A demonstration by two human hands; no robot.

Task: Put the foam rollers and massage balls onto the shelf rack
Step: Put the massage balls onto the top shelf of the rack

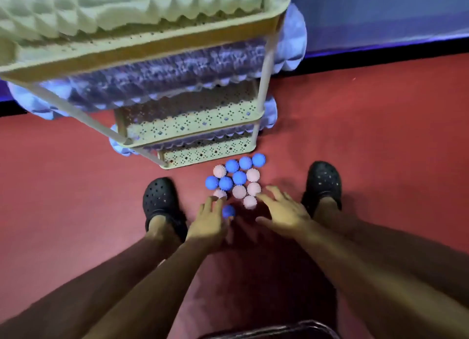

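The shelf rack (203, 120) looks like cream plastic, its tray walls pierced with small patterned holes. The foam rollers (157, 69) have a knobbly, ridged, matt surface. The massage balls (239, 177) are spiky and matt. The clogs (322, 181) look like perforated matt rubber. The red floor (368, 135) is smooth, dull

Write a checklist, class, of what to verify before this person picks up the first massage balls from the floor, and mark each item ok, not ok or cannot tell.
1. Left hand free, fingers spread: ok.
2. Right hand free, fingers spread: ok.
3. Massage balls within reach, clustered on the red floor between the black clogs: ok.
4. Loose blue ball beside the left fingers, apart from the cluster: ok.
5. Free space for balls on the shelf rack: cannot tell; foam rollers fill the tiers in view.
6. Balls already shelved: not ok, all those visible lie on the floor.
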